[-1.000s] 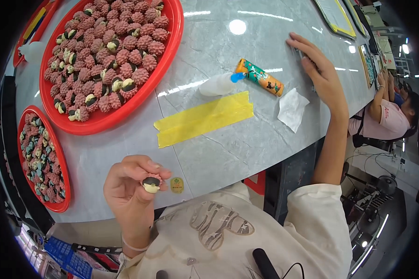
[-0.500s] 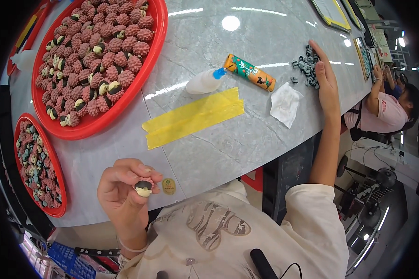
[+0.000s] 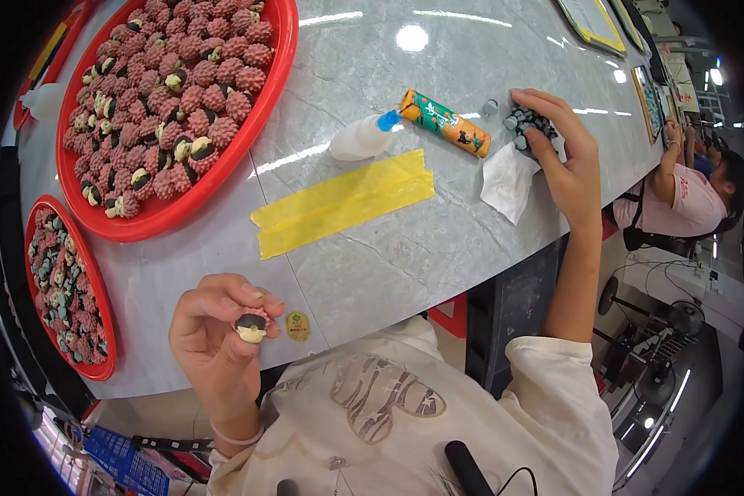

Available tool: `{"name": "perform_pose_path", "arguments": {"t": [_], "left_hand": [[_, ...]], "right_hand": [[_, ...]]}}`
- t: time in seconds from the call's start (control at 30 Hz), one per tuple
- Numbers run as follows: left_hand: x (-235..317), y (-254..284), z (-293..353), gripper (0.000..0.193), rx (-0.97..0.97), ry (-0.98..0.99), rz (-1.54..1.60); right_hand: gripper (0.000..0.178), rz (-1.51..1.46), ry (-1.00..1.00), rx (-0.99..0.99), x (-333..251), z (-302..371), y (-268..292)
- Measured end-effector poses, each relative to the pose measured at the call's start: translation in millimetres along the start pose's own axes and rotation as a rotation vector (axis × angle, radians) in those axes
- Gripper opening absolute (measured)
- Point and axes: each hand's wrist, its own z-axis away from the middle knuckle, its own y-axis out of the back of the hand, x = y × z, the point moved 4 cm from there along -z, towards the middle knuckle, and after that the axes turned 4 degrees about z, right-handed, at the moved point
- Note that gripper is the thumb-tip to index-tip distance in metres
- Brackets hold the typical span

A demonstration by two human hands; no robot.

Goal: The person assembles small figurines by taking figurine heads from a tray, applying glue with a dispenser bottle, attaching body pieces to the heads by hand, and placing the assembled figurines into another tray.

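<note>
Between the thumb and fingers of my left hand (image 3: pixel 219 343) is a small figurine (image 3: pixel 251 325) with a ridged pink back, a black band and a cream part. The hand is above the near edge of the table. My right hand (image 3: pixel 566 161) curves round a pile of small grey-and-black pieces (image 3: pixel 527 122), touching it, with the thumb apart from the fingers. One loose piece (image 3: pixel 490 107) lies left of the pile. A crumpled white tissue (image 3: pixel 507 183) rests just below the hand, partly under the wrist side.
A large red tray (image 3: pixel 169 221) of pink figurines stands at the left, with a smaller red tray (image 3: pixel 107 335) below it. A blue-tipped white bottle (image 3: pixel 360 139), an orange-and-green can (image 3: pixel 446 124) and yellow tape (image 3: pixel 347 202) occupy the middle. Another person (image 3: pixel 694 198) sits at the right.
My right hand has moved left and curled its fingers, pushing the small pieces into a tighter pile; one piece now lies apart. My left hand still holds the figurine, barely moved.
</note>
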Motion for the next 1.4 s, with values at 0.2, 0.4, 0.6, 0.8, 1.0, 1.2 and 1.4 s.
{"name": "perform_pose_path", "arguments": {"t": [0.2, 0.4, 0.6, 0.8, 1.0, 1.2, 1.4], "left_hand": [[-0.3, -0.6, 0.2, 0.028, 0.000, 0.001, -0.003], [0.1, -0.9, 0.4, 0.027, -0.018, 0.001, 0.026], [0.8, -0.7, -0.6, 0.025, -0.022, -0.001, 0.070], [-4.0, -1.1, -4.6, 0.024, -0.159, -0.005, 0.216], [-0.1, -4.1, -3.3, 0.032, -0.095, 0.091, 0.186], [1.3, -4.0, -2.4, 0.039, -0.018, 0.131, 0.133], [0.2, -1.9, -2.8, 0.037, -0.052, 0.094, 0.104]], "right_hand": [[0.024, 0.047, 0.004, 0.033, 2.8, -5.7, 3.4], [0.019, 0.076, 0.004, 0.109, -2.6, -7.4, 6.9], [0.022, -0.700, -0.040, 0.178, -34.4, 1.8, 5.8], [0.018, -1.086, -0.011, -0.055, -83.4, 17.4, -39.0], [0.024, -1.140, -0.126, -0.183, -132.5, 24.1, -73.8], [0.021, -0.978, 0.060, -0.195, -151.9, 15.1, -79.4], [0.023, -0.825, 0.186, -0.100, -162.2, 18.9, -80.8]]}}
